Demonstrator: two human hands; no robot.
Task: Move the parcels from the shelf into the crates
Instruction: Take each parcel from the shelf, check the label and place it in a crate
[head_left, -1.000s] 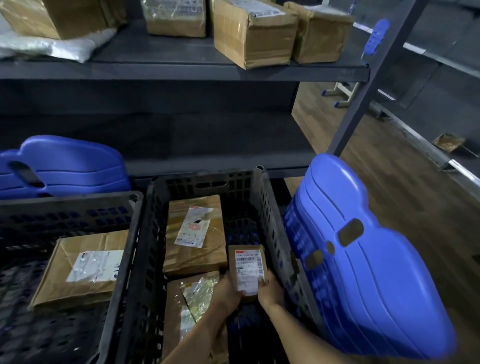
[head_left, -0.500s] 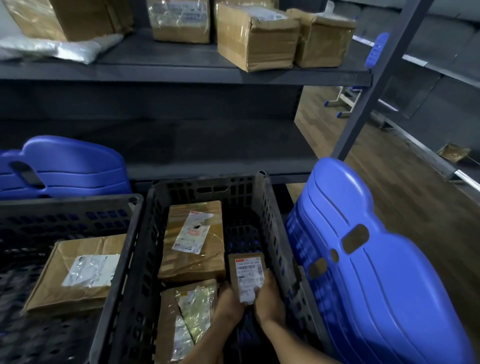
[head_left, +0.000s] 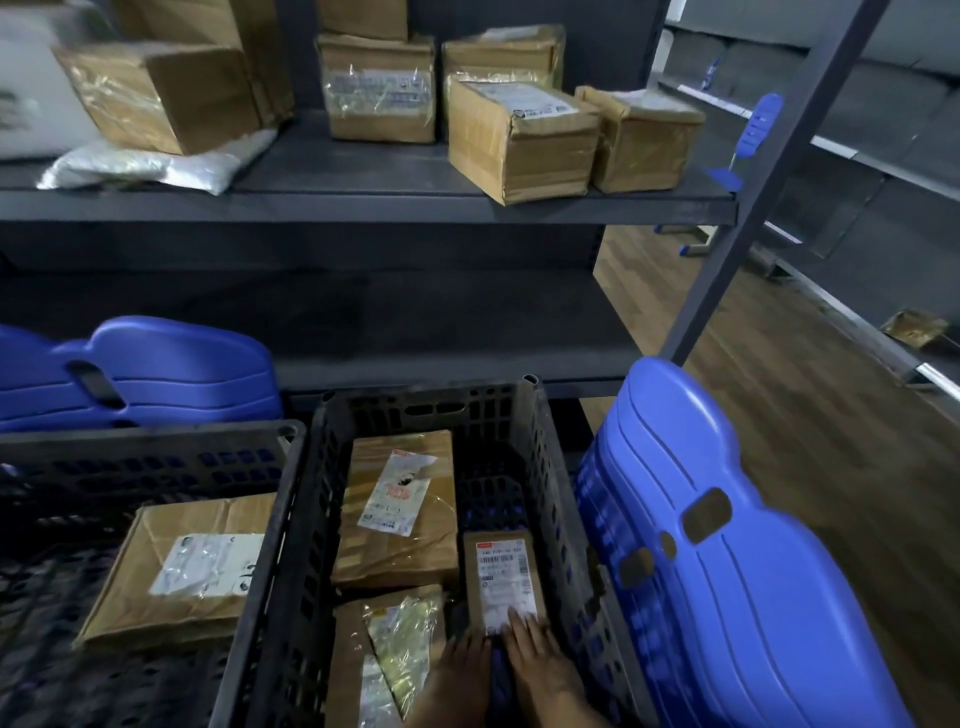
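The small parcel (head_left: 504, 584) lies flat in the right crate (head_left: 431, 415), its barcode label (head_left: 500, 569) too blurred to read, right hand (head_left: 540, 660) fingers flat on it, left hand (head_left: 460, 670) at its near corner, grip unclear

We see a dark shelf (head_left: 363, 174) bearing taped cardboard parcels (head_left: 519, 140) and a white padded bag (head_left: 150, 166), and below it a black crate (head_left: 426, 410) holding three parcels beside another crate (head_left: 145, 439) holding one flat parcel (head_left: 182, 566).

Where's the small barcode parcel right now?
Head view, lower middle: the small parcel lies in the right crate, by its right wall, beside the bigger parcel.
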